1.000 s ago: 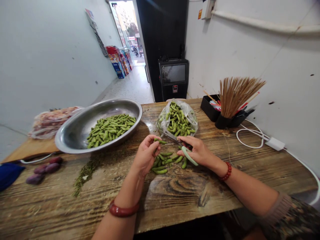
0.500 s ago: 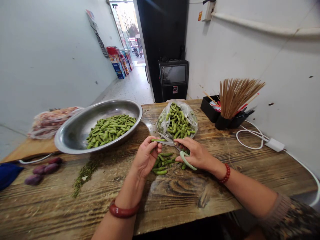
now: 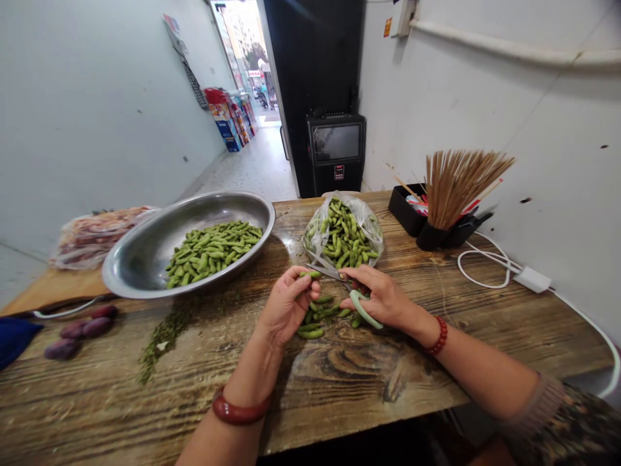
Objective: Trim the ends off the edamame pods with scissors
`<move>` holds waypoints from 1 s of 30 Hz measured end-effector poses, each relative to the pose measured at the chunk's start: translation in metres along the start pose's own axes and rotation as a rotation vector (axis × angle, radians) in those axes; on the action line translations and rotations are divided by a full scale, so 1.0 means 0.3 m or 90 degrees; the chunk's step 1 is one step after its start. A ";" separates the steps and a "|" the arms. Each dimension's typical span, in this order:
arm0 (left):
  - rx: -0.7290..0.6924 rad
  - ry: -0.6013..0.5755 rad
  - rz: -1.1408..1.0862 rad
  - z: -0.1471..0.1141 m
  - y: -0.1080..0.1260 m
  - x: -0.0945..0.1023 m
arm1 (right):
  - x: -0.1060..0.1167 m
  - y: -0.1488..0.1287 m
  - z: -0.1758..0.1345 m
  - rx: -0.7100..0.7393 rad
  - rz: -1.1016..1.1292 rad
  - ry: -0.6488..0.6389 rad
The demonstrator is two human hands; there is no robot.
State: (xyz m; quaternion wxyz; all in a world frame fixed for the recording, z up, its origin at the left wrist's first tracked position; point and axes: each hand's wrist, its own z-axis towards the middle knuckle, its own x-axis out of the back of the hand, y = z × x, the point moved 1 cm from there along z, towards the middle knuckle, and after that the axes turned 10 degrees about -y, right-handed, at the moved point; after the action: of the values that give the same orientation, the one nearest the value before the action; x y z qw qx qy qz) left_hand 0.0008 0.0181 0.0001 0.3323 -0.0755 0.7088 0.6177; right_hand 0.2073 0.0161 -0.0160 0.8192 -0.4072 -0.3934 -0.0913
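Between the thumb and fingers of my left hand (image 3: 287, 301) is a green edamame pod (image 3: 310, 274). My right hand (image 3: 381, 294) grips scissors (image 3: 366, 310) with pale green handles, their blades parted beside the pod's end. Below both hands, several loose pods (image 3: 310, 334) lie on the wooden table (image 3: 339, 388). Just beyond, a clear plastic bag (image 3: 373, 226) stands open, full of edamame pods (image 3: 347, 236). To the left, a wide steel basin (image 3: 140, 259) holds a heap of pods (image 3: 213, 252).
Trimmings (image 3: 162, 343) are scattered left of my left arm, with several purple-red oval items (image 3: 99, 327) beyond. A bagged pinkish item (image 3: 97, 236) sits behind the basin. On the right are a black holder of wooden skewers (image 3: 451, 194) and a white cable with an adapter (image 3: 532, 279).
The pod in my left hand now sits nearer upright against the fingertips, and the scissor blades have shifted slightly. Both hands stay in nearly the same place.
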 end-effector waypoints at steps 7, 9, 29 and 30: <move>-0.045 0.067 -0.021 0.000 0.021 0.019 | -0.005 0.005 -0.003 0.004 -0.012 -0.007; -0.051 0.090 -0.030 0.000 0.034 0.031 | -0.006 0.014 -0.003 0.003 -0.008 0.001; 0.033 -0.117 1.129 0.006 -0.027 0.029 | 0.000 0.023 0.001 -0.028 0.004 0.014; 0.037 -0.134 1.142 0.003 -0.024 0.025 | 0.000 0.023 0.001 -0.026 0.004 0.015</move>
State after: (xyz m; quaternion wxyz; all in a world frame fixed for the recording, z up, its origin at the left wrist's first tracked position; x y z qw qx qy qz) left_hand -0.0008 0.0197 -0.0101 -0.2092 0.5705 0.4831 0.6304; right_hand 0.2103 0.0208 -0.0200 0.8154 -0.4242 -0.3808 -0.1014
